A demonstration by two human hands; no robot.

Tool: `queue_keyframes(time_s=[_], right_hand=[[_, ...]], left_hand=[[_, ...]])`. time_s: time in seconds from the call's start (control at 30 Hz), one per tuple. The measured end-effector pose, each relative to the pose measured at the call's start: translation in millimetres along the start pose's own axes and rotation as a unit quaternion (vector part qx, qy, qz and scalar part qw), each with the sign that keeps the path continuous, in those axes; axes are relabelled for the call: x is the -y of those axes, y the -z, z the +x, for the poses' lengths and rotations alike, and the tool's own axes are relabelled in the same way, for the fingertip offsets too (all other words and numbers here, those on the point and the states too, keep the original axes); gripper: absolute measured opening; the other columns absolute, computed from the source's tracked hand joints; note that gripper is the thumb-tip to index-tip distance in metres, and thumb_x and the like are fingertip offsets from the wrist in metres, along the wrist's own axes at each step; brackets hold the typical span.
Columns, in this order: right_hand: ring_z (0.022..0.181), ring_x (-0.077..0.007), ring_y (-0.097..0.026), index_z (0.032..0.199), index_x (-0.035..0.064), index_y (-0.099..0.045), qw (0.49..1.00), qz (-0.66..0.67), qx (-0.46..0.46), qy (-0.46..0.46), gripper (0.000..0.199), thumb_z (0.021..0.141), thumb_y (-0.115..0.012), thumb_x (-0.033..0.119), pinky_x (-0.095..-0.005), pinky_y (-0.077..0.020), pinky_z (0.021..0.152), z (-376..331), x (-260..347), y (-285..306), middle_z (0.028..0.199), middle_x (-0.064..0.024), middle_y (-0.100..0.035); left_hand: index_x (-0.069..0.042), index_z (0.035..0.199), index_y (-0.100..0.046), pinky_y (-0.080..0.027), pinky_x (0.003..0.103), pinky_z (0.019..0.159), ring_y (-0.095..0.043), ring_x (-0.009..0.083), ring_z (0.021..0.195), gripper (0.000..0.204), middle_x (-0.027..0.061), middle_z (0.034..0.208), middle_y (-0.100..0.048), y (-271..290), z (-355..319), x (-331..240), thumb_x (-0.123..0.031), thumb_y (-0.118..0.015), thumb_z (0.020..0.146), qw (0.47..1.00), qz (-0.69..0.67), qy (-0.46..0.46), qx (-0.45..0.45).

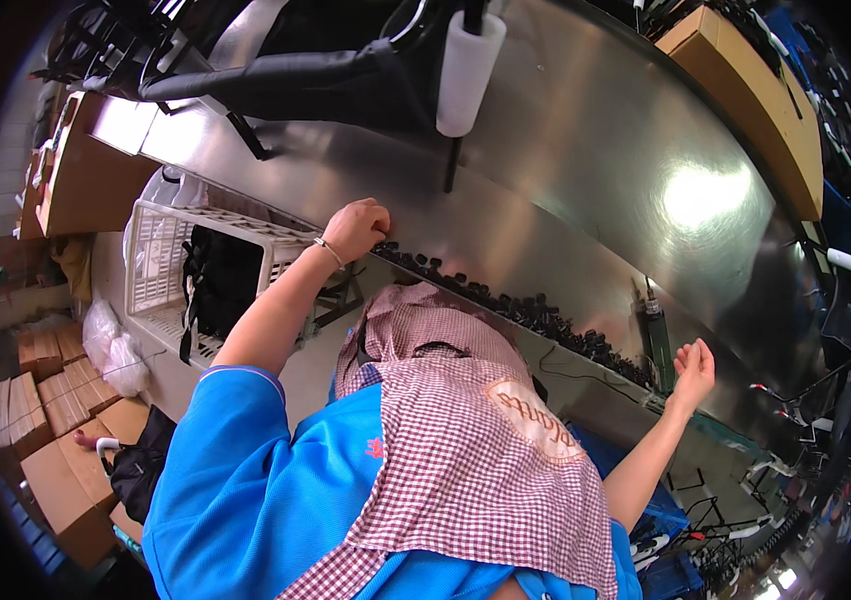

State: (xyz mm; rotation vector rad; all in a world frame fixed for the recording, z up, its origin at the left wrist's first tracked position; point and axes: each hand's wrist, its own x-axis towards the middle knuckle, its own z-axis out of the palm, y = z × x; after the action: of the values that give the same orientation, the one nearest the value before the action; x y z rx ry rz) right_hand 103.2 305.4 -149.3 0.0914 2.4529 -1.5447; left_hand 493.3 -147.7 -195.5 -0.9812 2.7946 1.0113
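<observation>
Worktop of shiny grey metal spans the upper view. Over its far left part, a black fabric-covered frame and a white cylindrical sleeve on a dark rod block some of the surface. A long brown cardboard box stands at the far right. Left of the worktop sits a white slatted plastic crate with a black fabric item inside; more brown cardboard cartons lie beyond it.

Small black plastic parts lie in a band along the near edge, between the hands. The left hand is curled at that band's left end; whether it grips anything cannot be told. The right hand, fingers loosely bent and apparently holding nothing, is raised just beside a slim dark upright tool at the band's right end.
</observation>
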Motion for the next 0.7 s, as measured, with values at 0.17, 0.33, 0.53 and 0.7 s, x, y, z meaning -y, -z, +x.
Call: queue_keyframes(time_s=[0.17,0.33,0.53,0.7], right_hand=[[0.080,-0.0061,-0.059,0.116,0.0058,-0.060,0.996,-0.091,0.006,0.012,0.026,0.093,-0.060,0.018,-0.0194,-0.0461,0.069,-2.0,-32.2,22.0,0.093,0.0015,-0.063],[0.078,-0.0069,-0.058,0.112,0.0026,-0.062,0.993,-0.110,0.028,0.044,0.023,0.092,-0.060,0.014,-0.0212,-0.0470,0.069,3.1,-48.1,15.3,0.092,-0.0005,-0.064],[0.086,-0.0133,-0.062,0.104,0.0025,-0.067,0.975,-0.169,0.012,0.145,0.019,0.088,-0.064,0.011,-0.0278,-0.0492,0.080,16.7,-34.7,19.0,0.095,-0.0062,-0.068],[0.076,-0.0118,-0.060,0.102,0.0029,-0.066,0.979,-0.141,0.022,0.148,0.018,0.085,-0.066,0.010,-0.0263,-0.0492,0.073,19.0,-23.0,26.0,0.085,-0.0053,-0.066]], left_hand=[[-0.012,0.082,-0.070,-0.050,0.039,0.069,-0.063,0.0296,0.081,0.016,0.0093,0.086,-0.066,6.1,-4.3,-5.3,-0.010,-0.065,0.066,0.990,0.110,0.059,0.069],[-0.010,0.080,-0.072,-0.052,0.040,0.070,-0.065,0.0326,0.083,0.016,0.0135,0.083,-0.068,8.4,0.7,-22.7,-0.016,-0.065,0.068,0.953,0.225,0.166,0.117],[-0.008,0.089,-0.072,-0.053,0.042,0.079,-0.065,0.0337,0.097,0.018,0.0166,0.098,-0.068,2.4,23.0,-48.3,-0.012,-0.058,0.078,0.902,0.311,0.231,0.190],[-0.004,0.088,-0.070,-0.053,0.043,0.081,-0.065,0.0356,0.096,0.017,0.0200,0.098,-0.067,-13.7,16.3,-29.2,-0.013,-0.060,0.078,0.906,0.334,0.230,0.123]])
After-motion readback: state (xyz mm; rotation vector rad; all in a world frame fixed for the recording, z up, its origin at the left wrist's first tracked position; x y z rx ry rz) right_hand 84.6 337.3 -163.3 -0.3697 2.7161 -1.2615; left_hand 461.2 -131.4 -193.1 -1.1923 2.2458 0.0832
